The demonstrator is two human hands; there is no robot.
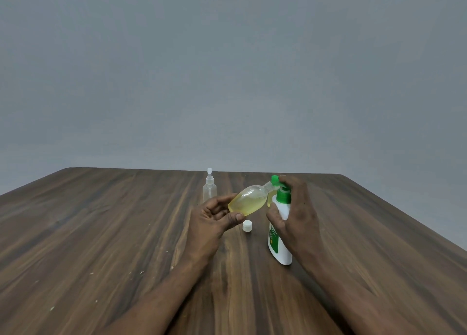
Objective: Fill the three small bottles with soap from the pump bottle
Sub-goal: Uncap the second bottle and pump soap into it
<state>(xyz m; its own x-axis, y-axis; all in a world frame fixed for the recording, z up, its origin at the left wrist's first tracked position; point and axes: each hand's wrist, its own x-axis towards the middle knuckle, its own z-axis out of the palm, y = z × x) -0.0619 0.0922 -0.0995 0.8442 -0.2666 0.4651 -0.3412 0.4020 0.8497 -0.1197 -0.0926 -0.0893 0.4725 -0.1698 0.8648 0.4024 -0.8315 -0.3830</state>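
My left hand (214, 218) holds a small clear bottle (249, 200) tilted, its open neck up against the green nozzle of the pump bottle (280, 233). Yellow soap fills much of that small bottle. My right hand (295, 216) grips the white pump bottle, which stands on the table, with fingers over its green pump head. A small white cap (247, 226) lies on the table between my hands. A clear spray bottle (209, 189) stands upright behind my left hand. Another yellowish small bottle (270, 197) shows only partly behind the pump bottle.
Everything sits on a dark wooden table (101, 233) with pale crumbs scattered along its left and front part. A plain grey wall rises behind the table's far edge.
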